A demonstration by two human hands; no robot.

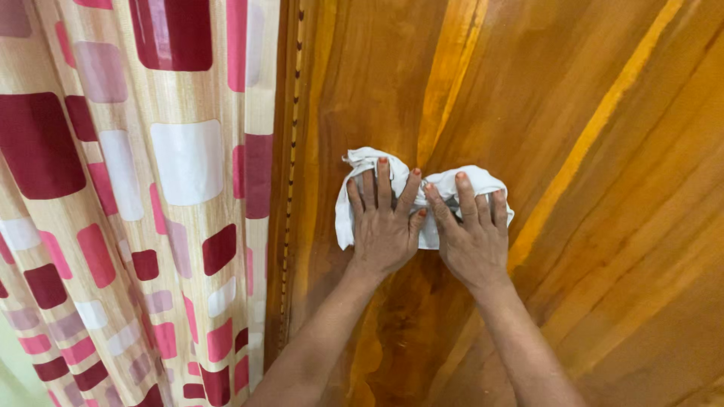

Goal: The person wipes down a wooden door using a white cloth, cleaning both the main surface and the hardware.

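The person is pressing a white cloth against a polished wooden door with both hands; the cloth is lying crumpled in the middle of the view, flat on the wood, with its corners sticking out above and beside the fingers. The left hand is lying open on the left half of the cloth, fingers spread and pointing upward, palm pushing down and not closing around anything; the right hand is lying open in the same way on the right half, just beside the left one, and the two thumbs are nearly touching each other over the cloth.

To the right of the hands and above them the wood is running on wide and bare, with light yellow streaks of grain going diagonally; there the cloth is having much open room for sliding. Below the hands the two forearms are covering part of the wood. To the left the room is ending soon; a carved beaded edge is running from top to bottom near the left side of the cloth, with a narrow band of wood between them.

Beyond this edge a curtain is hanging, cream coloured with dark red, pink and white rounded squares; its folds are reaching close to the beaded edge and are covering the whole left side of the view; the curtain is standing apart from the cloth and is not touching the hands.
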